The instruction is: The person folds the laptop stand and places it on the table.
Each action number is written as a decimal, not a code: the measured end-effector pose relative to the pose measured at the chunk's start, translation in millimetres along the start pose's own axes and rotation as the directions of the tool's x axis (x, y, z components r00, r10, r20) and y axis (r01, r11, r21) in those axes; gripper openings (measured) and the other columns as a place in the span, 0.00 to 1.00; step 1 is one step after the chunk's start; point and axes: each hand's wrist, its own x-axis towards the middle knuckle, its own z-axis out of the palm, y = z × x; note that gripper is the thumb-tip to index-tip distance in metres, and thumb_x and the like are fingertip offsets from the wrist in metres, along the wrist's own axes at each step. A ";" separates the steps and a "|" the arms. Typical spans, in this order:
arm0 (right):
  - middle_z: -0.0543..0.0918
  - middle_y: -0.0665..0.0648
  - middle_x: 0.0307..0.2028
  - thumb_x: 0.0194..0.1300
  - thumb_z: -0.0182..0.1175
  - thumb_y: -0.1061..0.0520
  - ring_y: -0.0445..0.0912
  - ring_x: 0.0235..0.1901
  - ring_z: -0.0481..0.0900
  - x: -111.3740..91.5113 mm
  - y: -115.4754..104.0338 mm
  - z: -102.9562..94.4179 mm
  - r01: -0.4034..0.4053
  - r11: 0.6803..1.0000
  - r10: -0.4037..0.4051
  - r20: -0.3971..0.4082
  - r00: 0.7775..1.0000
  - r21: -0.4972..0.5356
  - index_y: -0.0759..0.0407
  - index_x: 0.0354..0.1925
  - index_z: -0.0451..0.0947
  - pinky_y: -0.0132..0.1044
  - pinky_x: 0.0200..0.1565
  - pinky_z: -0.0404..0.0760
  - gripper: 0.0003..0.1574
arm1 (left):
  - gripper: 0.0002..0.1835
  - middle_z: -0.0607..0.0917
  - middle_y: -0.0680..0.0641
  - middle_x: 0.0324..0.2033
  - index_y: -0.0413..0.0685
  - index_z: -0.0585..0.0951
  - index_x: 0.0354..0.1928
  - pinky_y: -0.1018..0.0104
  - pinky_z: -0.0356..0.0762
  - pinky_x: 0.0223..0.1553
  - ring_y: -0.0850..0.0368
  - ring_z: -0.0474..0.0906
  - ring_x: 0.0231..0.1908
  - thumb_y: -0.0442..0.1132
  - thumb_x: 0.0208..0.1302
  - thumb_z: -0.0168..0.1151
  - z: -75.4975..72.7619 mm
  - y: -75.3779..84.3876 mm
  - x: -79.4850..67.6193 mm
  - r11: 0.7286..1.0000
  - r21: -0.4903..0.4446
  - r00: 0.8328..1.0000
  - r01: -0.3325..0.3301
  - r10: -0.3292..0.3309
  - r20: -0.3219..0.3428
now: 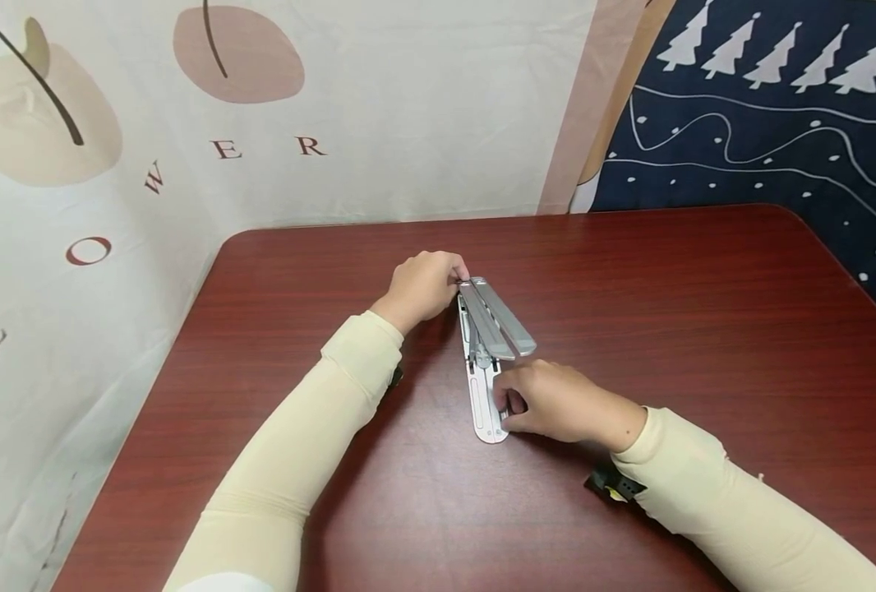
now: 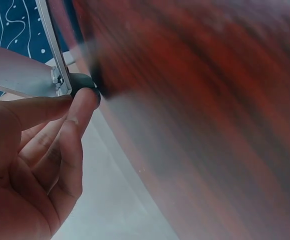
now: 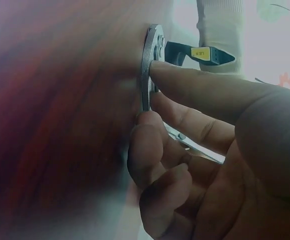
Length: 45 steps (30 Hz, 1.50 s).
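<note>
Near the middle of the reddish-brown wooden table [image 1: 689,304], seen from the head, stands a silver folding metal stand [image 1: 491,321], set lengthwise away from the person. Its slim slotted base [image 1: 486,421] has a rounded near end, and above its far part two flat grey bars [image 1: 508,319] slant side by side, with a narrow gap between them. At the far end, the left hand [image 1: 423,285] has thumb and fingers clamped on the stand's corner. The right hand [image 1: 556,403] is at the near end, thumb and fingers bent and holding the base's right edge. Both arms wear pale yellow sleeves [image 1: 741,493], and a black strap [image 1: 615,483] shows under the right cuff. Behind the table hang a white cloth [image 1: 423,99] with brown letters and a navy cloth [image 1: 763,123] with white trees.

From the left wrist, thumb and forefinger pinch a dark rounded end piece [image 2: 82,81] of the stand, the other fingers curled below; the tabletop is blurred.

From the right wrist, the thumb tip presses the stand's rounded metal rim [image 3: 146,75], with the fingers curled close under it; their exact contact is partly hidden. Beyond the rim, a yellow label [image 3: 200,53] shows on a black band near a ribbed pale cuff [image 3: 222,27].
</note>
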 end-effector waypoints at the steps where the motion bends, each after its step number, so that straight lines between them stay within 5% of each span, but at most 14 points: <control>1: 0.72 0.42 0.20 0.43 0.68 0.51 0.32 0.21 0.67 0.2 -0.5 0.1 -0.001 1.000 0.001 0.002 1.000 0.002 0.44 0.24 0.73 0.27 0.21 0.65 0.12 | 0.11 0.84 0.61 0.37 0.65 0.80 0.37 0.55 0.75 0.35 0.56 0.79 0.38 0.37 0.57 0.56 0.2 0.5 0.2 1.000 -0.001 1.000 -0.001 0.001 0.000; 25: 0.72 0.42 0.18 0.45 0.67 0.54 0.31 0.19 0.67 0.5 1.5 0.9 0.050 0.995 -0.052 0.031 0.998 0.086 0.46 0.27 0.74 0.26 0.22 0.66 0.10 | 0.10 0.82 0.56 0.46 0.66 0.79 0.42 0.55 0.75 0.43 0.54 0.78 0.46 0.41 0.60 0.58 -2.7 -2.2 -4.0 0.998 -0.040 0.995 -0.055 0.058 0.080; 31: 0.72 0.40 0.18 0.49 0.67 0.52 0.32 0.19 0.69 1.4 4.0 -5.9 0.053 0.989 -0.058 0.029 0.998 0.141 0.45 0.27 0.75 0.26 0.24 0.69 0.09 | 0.07 0.83 0.62 0.42 0.66 0.79 0.40 0.57 0.73 0.45 0.57 0.79 0.47 0.44 0.60 0.60 -14.7 -5.9 -19.1 0.988 -0.150 0.998 -0.038 0.044 0.037; 37: 0.73 0.40 0.15 0.51 0.67 0.53 0.34 0.16 0.71 -1.4 10.0 -18.8 0.010 0.977 -0.014 0.017 1.000 0.214 0.42 0.25 0.75 0.27 0.23 0.70 0.09 | 0.06 0.83 0.63 0.35 0.63 0.78 0.40 0.63 0.71 0.39 0.64 0.81 0.27 0.47 0.61 0.59 -23.5 -7.5 -43.9 0.960 -0.276 0.999 -0.034 0.043 0.024; 45: 0.77 0.41 0.20 0.53 0.67 0.56 0.37 0.23 0.74 -5.7 21.6 -39.1 -0.050 0.967 0.084 -0.129 0.988 0.248 0.45 0.26 0.76 0.29 0.26 0.73 0.08 | 0.06 0.82 0.61 0.34 0.61 0.79 0.39 0.64 0.71 0.28 0.58 0.82 0.23 0.47 0.61 0.58 -24.4 -7.8 -71.5 0.931 -0.366 1.000 -0.014 0.023 0.020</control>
